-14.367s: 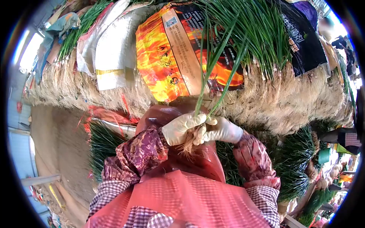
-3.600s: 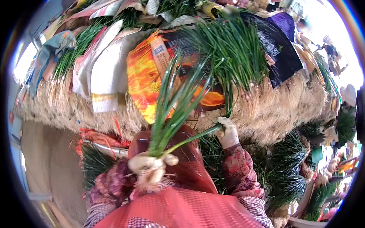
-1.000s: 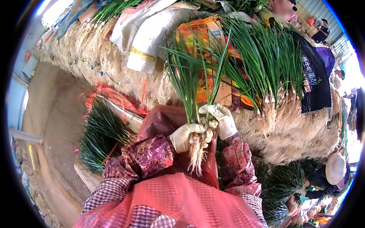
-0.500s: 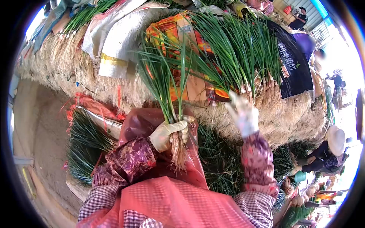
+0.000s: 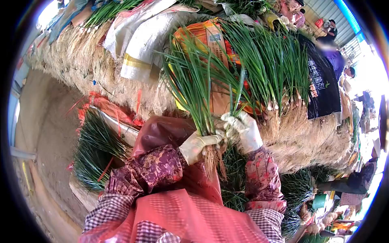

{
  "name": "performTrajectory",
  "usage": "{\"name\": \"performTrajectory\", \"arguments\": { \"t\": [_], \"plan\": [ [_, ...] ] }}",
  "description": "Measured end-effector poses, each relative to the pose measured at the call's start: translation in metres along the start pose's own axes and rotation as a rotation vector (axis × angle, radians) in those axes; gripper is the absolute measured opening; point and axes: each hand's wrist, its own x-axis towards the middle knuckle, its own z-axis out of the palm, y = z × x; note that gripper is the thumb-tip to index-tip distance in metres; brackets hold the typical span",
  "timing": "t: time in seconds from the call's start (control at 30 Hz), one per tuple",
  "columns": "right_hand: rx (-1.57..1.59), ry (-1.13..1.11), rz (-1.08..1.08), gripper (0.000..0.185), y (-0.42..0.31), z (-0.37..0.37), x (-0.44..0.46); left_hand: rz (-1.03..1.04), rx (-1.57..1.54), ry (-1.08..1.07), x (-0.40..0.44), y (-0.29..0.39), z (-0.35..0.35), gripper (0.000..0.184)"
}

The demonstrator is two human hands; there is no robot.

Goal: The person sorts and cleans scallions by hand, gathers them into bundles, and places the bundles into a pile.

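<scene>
My left hand [image 5: 201, 146], in a pale glove, is closed round the base of a bunch of green onions [image 5: 197, 91], whose leaves point up and whose pale roots hang below. Right beside it, my right hand [image 5: 242, 130], gloved too, pinches a thin green onion stalk [image 5: 235, 95] at its lower end, close to the bunch. Behind both hands more loose green onions [image 5: 269, 65] lie on the root-covered pile, over an orange printed sack [image 5: 221, 99] and beside a black sack [image 5: 322, 87].
A white sack [image 5: 142, 48] lies on the pile [image 5: 77, 60] at the left. Tied green onions [image 5: 97, 150] rest below it near red netting [image 5: 109, 109]. More bundles [image 5: 298, 190] and a green container [image 5: 320, 201] are at the lower right. Other people are at the right edge.
My right hand has come back from the loose green onions on the pile to beside my left hand, now with a stalk in its fingers. My left hand still grips the bunch. The view has shifted.
</scene>
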Motion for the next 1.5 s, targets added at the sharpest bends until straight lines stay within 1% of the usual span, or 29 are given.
{"name": "performTrajectory", "arguments": {
  "t": [0.03, 0.1, 0.13, 0.17, 0.2, 0.23, 0.27, 0.33, 0.37, 0.4, 0.43, 0.5, 0.57, 0.63, 0.7, 0.77, 0.83, 0.87, 0.9, 0.97, 1.03, 1.1, 1.17, 1.2, 1.23, 1.3, 1.37, 1.43, 1.5],
  "plan": [
    [-0.045, -0.073, 0.106, 0.02, -0.011, -0.002, -0.01, -0.027, 0.004, 0.033, -0.001, 0.002, 0.0, 0.024],
    [-0.44, -0.169, 0.179, 0.015, 0.013, -0.023, -0.029, -0.036, -0.027, 0.022, -0.003, 0.009, -0.009, 0.023],
    [-0.916, -0.339, 0.117, 0.014, 0.03, -0.039, -0.038, -0.067, -0.075, 0.016, -0.002, 0.009, -0.015, 0.021],
    [-1.39, -0.518, 0.048, 0.017, 0.041, -0.054, -0.046, 0.002, -0.032, 0.002, 0.002, 0.006, -0.02, 0.02],
    [-1.573, -0.591, 0.097, 0.02, 0.04, -0.06, -0.054, -0.015, -0.026, 0.022, 0.005, 0.005, -0.024, 0.02],
    [-1.142, -0.313, 0.08, 0.02, 0.052, -0.07, -0.05, -0.032, -0.017, 0.043, 0.007, 0.004, -0.025, 0.02],
    [-0.686, -0.107, -0.03, 0.022, 0.064, -0.08, -0.046, -0.038, -0.042, 0.028, 0.007, 0.001, -0.025, 0.021],
    [-1.359, 0.261, -0.142, 0.035, -0.015, -0.075, -0.029, -0.039, -0.115, -0.038, 0.009, -0.005, -0.025, 0.021],
    [-1.56, 0.37, -0.292, 0.04, -0.008, -0.09, -0.006, -0.028, -0.161, -0.088, 0.011, -0.006, -0.024, 0.022],
    [-1.528, 0.356, -0.206, 0.041, -0.019, -0.09, 0.005, -0.008, -0.19, -0.112, 0.007, -0.003, -0.016, 0.022],
    [-1.472, 0.362, -0.447, 0.039, -0.007, -0.103, 0.023, -0.015, -0.155, -0.088, 0.006, -0.003, -0.014, 0.022],
    [-1.249, 0.299, -0.115, 0.036, -0.001, -0.111, 0.04, -0.023, -0.088, -0.037, 0.006, -0.001, -0.015, 0.022],
    [-0.815, 0.359, -0.08, 0.029, -0.011, -0.107, 0.026, 0.042, -0.088, -0.034, 0.007, -0.003, -0.019, 0.018],
    [-0.471, 0.335, 0.132, 0.023, -0.038, -0.099, 0.0, 0.055, -0.084, 0.004, 0.004, 0.001, -0.015, 0.015],
    [-0.738, 0.177, 0.115, 0.024, -0.033, -0.103, -0.027, 0.023, -0.065, -0.007, 0.009, -0.004, -0.025, 0.018],
    [-0.786, -0.109, 0.221, 0.024, -0.021, -0.094, -0.06, 0.022, -0.039, -0.002, 0.009, -0.002, -0.026, 0.019],
    [-1.091, -0.489, 0.204, 0.026, 0.006, -0.092, -0.076, 0.009, -0.025, -0.002, 0.007, 0.005, -0.024, 0.019],
    [-1.269, -0.488, 0.358, 0.031, 0.005, -0.089, -0.076, -0.002, -0.02, -0.003, 0.008, 0.009, -0.023, 0.02],
    [-1.169, -0.255, 0.141, 0.033, 0.021, -0.093, -0.064, -0.006, -0.007, -0.014, 0.01, 0.009, -0.023, 0.02],
    [-1.294, 0.224, -0.4, 0.036, 0.026, -0.089, -0.033, -0.019, 0.021, -0.036, 0.015, 0.006, -0.024, 0.021],
    [-1.455, 0.291, -0.417, 0.035, -0.002, -0.081, 0.005, -0.02, -0.017, -0.019, 0.01, 0.006, -0.013, 0.018],
    [-1.401, 0.282, -0.436, 0.037, 0.024, -0.088, 0.039, -0.024, 0.044, 0.011, 0.008, 0.007, -0.012, 0.016],
    [-0.8, 0.116, -0.111, 0.034, 0.032, -0.072, 0.046, 0.017, 0.106, 0.067, 0.009, 0.007, -0.007, 0.015],
    [-0.539, 0.079, 0.085, 0.026, 0.006, -0.043, 0.026, 0.003, 0.078, 0.031, 0.003, 0.013, -0.001, 0.017],
    [-0.115, 0.026, 0.095, 0.017, 0.004, -0.024, 0.016, -0.018, 0.06, -0.008, -0.003, 0.019, 0.004, 0.019],
    [-0.009, -0.016, 0.084, 0.016, 0.01, 0.004, 0.008, 0.05, 0.117, -0.014, 0.002, 0.007, 0.003, 0.022],
    [-0.191, -0.06, 0.094, 0.018, 0.002, 0.015, 0.008, 0.095, 0.121, -0.01, 0.005, 0.0, 0.002, 0.022],
    [-0.168, -0.142, 0.037, 0.018, 0.013, 0.013, 0.016, 0.109, 0.085, -0.019, 0.003, 0.0, 0.0, 0.022],
    [-0.279, -0.121, -0.018, 0.018, 0.011, 0.009, 0.017, 0.107, 0.063, -0.042, 0.003, 0.004, -0.004, 0.022]
  ]
}}
